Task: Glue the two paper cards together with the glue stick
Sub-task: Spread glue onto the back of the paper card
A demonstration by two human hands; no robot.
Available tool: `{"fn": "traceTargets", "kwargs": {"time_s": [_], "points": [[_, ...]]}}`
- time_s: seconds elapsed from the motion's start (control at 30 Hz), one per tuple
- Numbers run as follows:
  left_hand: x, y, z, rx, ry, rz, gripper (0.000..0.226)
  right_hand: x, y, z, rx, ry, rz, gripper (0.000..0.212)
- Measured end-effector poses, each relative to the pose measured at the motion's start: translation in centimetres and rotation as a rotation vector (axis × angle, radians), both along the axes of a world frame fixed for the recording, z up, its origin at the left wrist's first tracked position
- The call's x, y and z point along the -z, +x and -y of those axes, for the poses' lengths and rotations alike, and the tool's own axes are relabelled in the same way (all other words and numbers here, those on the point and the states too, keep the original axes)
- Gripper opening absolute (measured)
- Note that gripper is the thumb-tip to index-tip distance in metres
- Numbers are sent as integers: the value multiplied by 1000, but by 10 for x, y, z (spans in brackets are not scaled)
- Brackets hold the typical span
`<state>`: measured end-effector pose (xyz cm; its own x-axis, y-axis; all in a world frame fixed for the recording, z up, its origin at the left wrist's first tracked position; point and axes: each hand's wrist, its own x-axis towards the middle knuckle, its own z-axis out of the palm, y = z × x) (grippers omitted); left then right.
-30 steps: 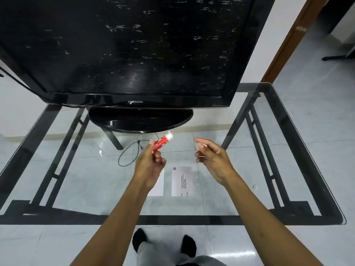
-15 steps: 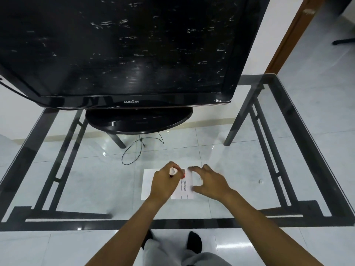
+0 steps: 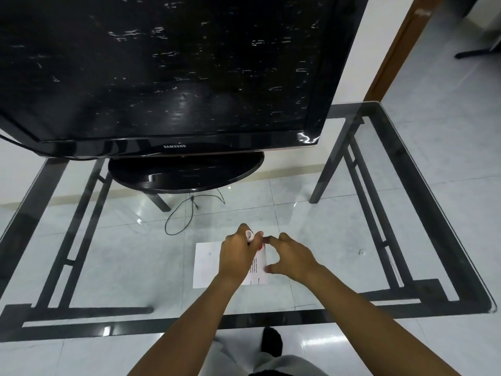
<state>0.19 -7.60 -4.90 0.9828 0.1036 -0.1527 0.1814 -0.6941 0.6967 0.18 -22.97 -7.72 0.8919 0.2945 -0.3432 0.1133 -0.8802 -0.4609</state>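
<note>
Two white paper cards lie side by side on the glass table: a plain left card [image 3: 206, 264] and a right card [image 3: 259, 267] with printed text. My left hand [image 3: 235, 256] grips the red glue stick [image 3: 250, 238] in a fist, its lower end pointing down at the right card's top edge; only the stick's white upper end and a bit of red show. My right hand [image 3: 291, 257] rests with spread fingers on the right card's right edge, thumb and forefinger touching the paper.
A large black television [image 3: 173, 77] on an oval stand [image 3: 187, 172] fills the back of the glass table [image 3: 406, 213]. A thin black cable [image 3: 187, 213] loops behind the cards. The table's front edge [image 3: 271, 318] is near my body. A small speck [image 3: 360, 251] lies to the right.
Both hands came down from mid-air to the cards. The glue stick, first held up and tilted, now points down at the right card, and my right hand has settled on that card.
</note>
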Motion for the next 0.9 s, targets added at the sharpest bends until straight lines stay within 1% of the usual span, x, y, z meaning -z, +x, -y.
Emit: {"fn": "traceTargets", "kwargs": {"time_s": [0.13,0.3,0.4,0.43,0.5,0.57,0.6,0.73,0.83,0.9], "points": [[2,-17,-4,105,53,-23,30,0,0,0,-30,-40,23,75],[12,-61,-14,152,77,17,30,-2,-3,0,-46,-57,16,79],[13,-77,-18,168,59,33,26,-3,-3,-1,-46,-56,15,80],[12,-77,-19,135,35,47,23,-4,-3,-1,-46,-60,15,80],[6,-69,-18,-43,-79,79,20,-4,-2,-2,-45,-72,7,80],[2,-54,-15,-220,-217,66,23,-4,-1,-3,-33,-75,0,80],[2,-47,-14,-235,-242,46,25,-4,-2,-3,-30,-75,0,79],[9,-33,-11,-127,-136,6,29,-3,-3,-4,-28,-79,8,79],[14,-32,-21,-88,-67,12,23,-5,-4,-4,-35,-84,0,79],[15,-32,-31,-106,-35,27,21,-7,-3,-4,-43,-92,-15,80]]}}
